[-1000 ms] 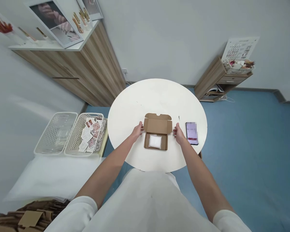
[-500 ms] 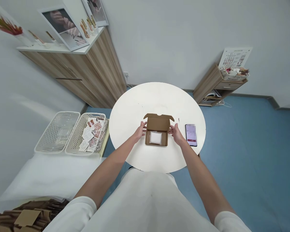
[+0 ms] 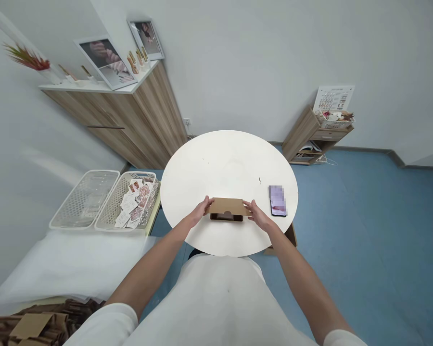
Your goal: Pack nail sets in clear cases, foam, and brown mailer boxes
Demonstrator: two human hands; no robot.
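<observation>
A small brown cardboard box [image 3: 226,206] lies on the round white table [image 3: 231,158], its lid folded over toward me and partly lowered. A dark gap shows under the lid's front edge, and the inside is mostly hidden. My left hand [image 3: 201,211] holds the lid at its left side, thumb near the top edge. At the opposite side, my right hand [image 3: 257,214] has its fingers on the lid's right edge. A phone [image 3: 277,201] with its screen lit lies on the table to the right of my right hand.
White baskets, one full of cards [image 3: 132,204], stand at left beside a wooden cabinet [image 3: 144,110]. Folded brown cardboard [image 3: 32,327] is piled at lower left. A small shelf unit [image 3: 310,137] stands by the wall. An open carton [image 3: 291,235] sits under the table's right edge.
The box lid, upright before, is now folded forward over the box and covers the white packet inside. Both hands have moved toward me with the lid. The view has tilted slightly.
</observation>
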